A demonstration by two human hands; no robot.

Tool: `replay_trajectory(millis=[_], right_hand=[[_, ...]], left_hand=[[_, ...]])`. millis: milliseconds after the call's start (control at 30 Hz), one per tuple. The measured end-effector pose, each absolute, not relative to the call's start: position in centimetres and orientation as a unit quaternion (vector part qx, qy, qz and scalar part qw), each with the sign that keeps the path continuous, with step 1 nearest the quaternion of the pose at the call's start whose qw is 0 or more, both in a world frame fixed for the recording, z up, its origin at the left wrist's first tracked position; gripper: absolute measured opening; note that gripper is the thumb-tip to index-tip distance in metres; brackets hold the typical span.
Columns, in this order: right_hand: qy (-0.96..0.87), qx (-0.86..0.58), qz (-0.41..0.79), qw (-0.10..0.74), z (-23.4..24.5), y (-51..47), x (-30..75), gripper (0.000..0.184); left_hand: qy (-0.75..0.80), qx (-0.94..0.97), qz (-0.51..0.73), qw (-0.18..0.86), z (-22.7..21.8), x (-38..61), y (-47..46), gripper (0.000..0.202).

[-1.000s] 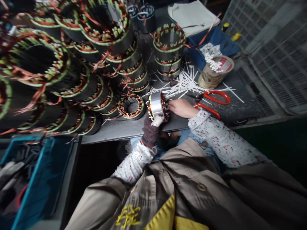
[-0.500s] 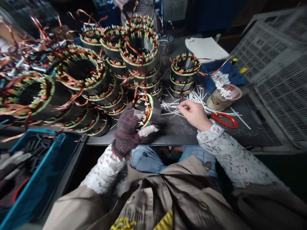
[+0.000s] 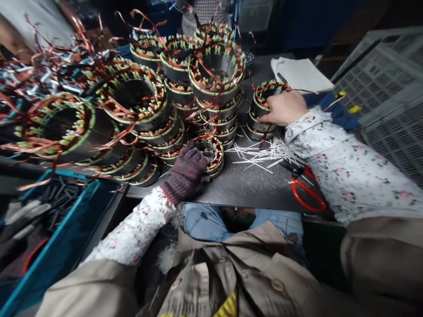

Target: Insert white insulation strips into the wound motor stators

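My left hand [image 3: 187, 171], in a dark knitted glove, is closed on the left side of a small motor stator [image 3: 216, 166] that lies flat near the table's front edge, its copper windings facing up. My bare right hand [image 3: 287, 108] reaches out to the right and grips the upper stator [image 3: 257, 108] of a short stack, thumb against its near side. Some of these fingers are hidden behind the rim. Loose thin white sticks [image 3: 271, 154] are scattered below that stack. Red-handled scissors [image 3: 307, 193] lie close to my right sleeve.
Tall stacks of wound stators [image 3: 216, 88] with loose copper leads fill the left and middle. A blue bin [image 3: 76, 220] of dark pieces stands at the lower left. White paper [image 3: 302, 75] lies at the back right, before grey plastic crates [image 3: 393, 97]. Another person stands behind the table.
The stator under my left hand has gone from tilted to flat on the table. My right hand has moved forward from above the white sticks to the right-hand stack and taken hold there.
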State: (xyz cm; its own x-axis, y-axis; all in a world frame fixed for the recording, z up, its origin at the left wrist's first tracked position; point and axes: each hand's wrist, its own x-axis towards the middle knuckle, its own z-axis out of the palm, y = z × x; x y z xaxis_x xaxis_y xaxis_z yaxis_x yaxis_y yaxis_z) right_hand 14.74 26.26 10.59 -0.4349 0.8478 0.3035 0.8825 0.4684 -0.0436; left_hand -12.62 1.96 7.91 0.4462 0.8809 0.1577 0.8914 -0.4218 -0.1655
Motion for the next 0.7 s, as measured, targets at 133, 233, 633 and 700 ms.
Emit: replay_trajectory(millis=[133,233,633,700], right_hand=[[-0.833,-0.516,-0.067,0.188,11.1,23.3,15.3,0.051],[-0.856,-0.477,-0.064,0.187,12.9,17.3,15.9,0.043],[-0.928,-0.373,-0.004,0.006,5.8,0.3,13.9,0.02],[-0.916,-0.391,-0.031,0.08,5.0,-0.8,15.5,0.026]], left_hand=[[-0.518,-0.846,-0.05,0.119,7.8,-12.7,2.7,0.035],[-0.518,-0.847,-0.045,0.113,7.9,-13.1,3.6,0.041],[-0.497,-0.79,-0.317,0.168,7.6,-8.1,-1.9,0.044],[-0.417,-0.821,-0.376,0.105,6.6,-5.7,-4.3,0.033]])
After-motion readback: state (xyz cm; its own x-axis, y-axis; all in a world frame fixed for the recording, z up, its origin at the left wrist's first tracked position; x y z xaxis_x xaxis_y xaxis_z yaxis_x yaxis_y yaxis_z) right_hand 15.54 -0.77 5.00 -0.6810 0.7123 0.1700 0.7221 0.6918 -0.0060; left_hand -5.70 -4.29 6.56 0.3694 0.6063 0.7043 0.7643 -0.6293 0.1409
